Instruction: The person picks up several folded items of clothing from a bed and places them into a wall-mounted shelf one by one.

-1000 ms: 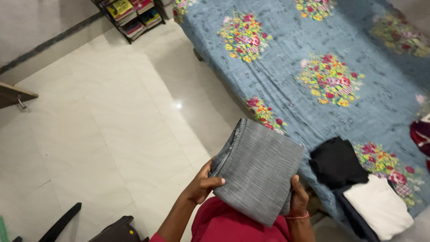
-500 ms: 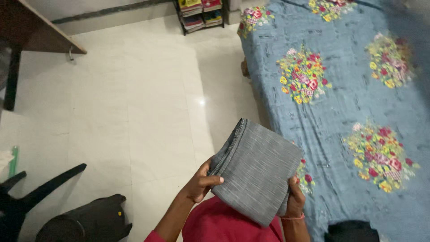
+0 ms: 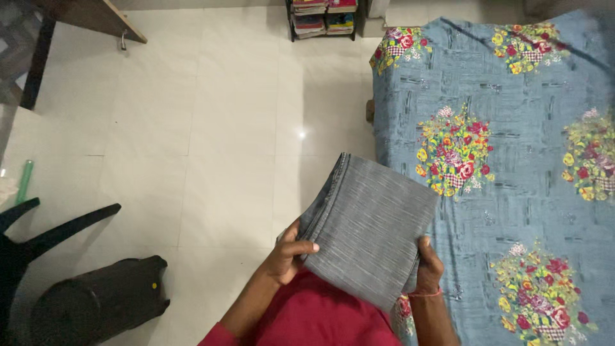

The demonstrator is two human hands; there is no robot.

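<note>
— Biggest first? Blue flowered bed (image 3: pixel 512 160), on the right, beside pale tiled floor (image 3: pixel 192 128).
— Then? Folded grey cloth (image 3: pixel 368 227), held up over the bed's edge.
— Held how? Gripped by left hand (image 3: pixel 287 255) and right hand (image 3: pixel 428 266), one each side.

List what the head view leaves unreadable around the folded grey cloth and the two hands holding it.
- Left hand: only the thumb shows on the folded grey cloth; the cloth hides the fingers behind.
- Right hand: its fingers are tucked behind the cloth's edge.
- Cloth: folded, so the kind of garment cannot be told.
- Bookshelf: cut off by the top edge.
- Wooden table: only a corner, cut off by the top edge.
- Black chair base: cut off by the left edge.
</note>
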